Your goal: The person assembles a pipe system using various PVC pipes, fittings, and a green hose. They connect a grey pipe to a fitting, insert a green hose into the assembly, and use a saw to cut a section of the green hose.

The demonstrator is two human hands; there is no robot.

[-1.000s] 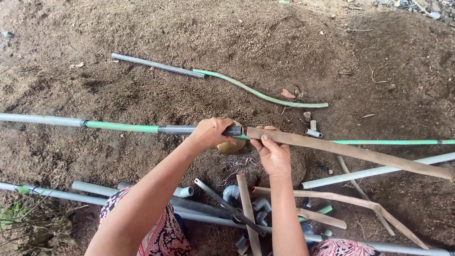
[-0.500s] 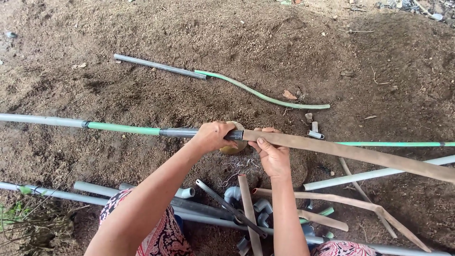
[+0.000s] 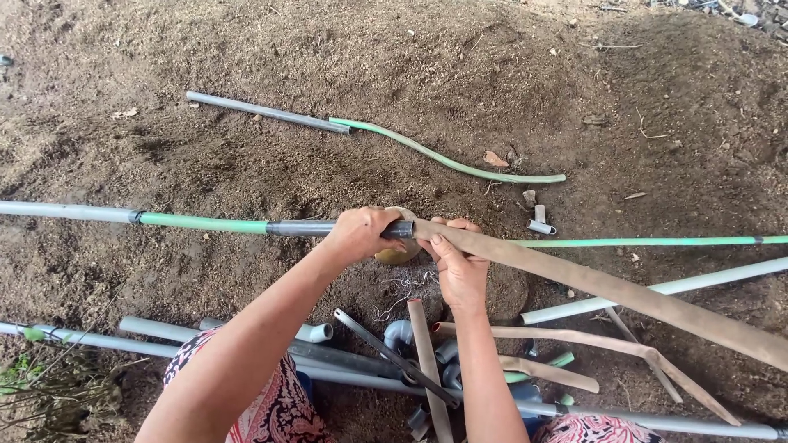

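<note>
Nearest the person, below both wrists, a heap of grey pipes and elbow fittings (image 3: 400, 335) lies on the dirt. Above it, the right hand (image 3: 460, 267) pinches the end of a flat tan rubber strap (image 3: 624, 291) between thumb and curled fingers; the strap runs off to the right. Just left, the left hand (image 3: 361, 234) is clenched around a long grey-and-green pipe (image 3: 205, 223). Beyond both hands lies a curved green hose (image 3: 447, 160).

The long pipe (image 3: 205, 223) is grey and green, the strap (image 3: 607, 287) is tan, the ground (image 3: 410, 57) is brown.
</note>
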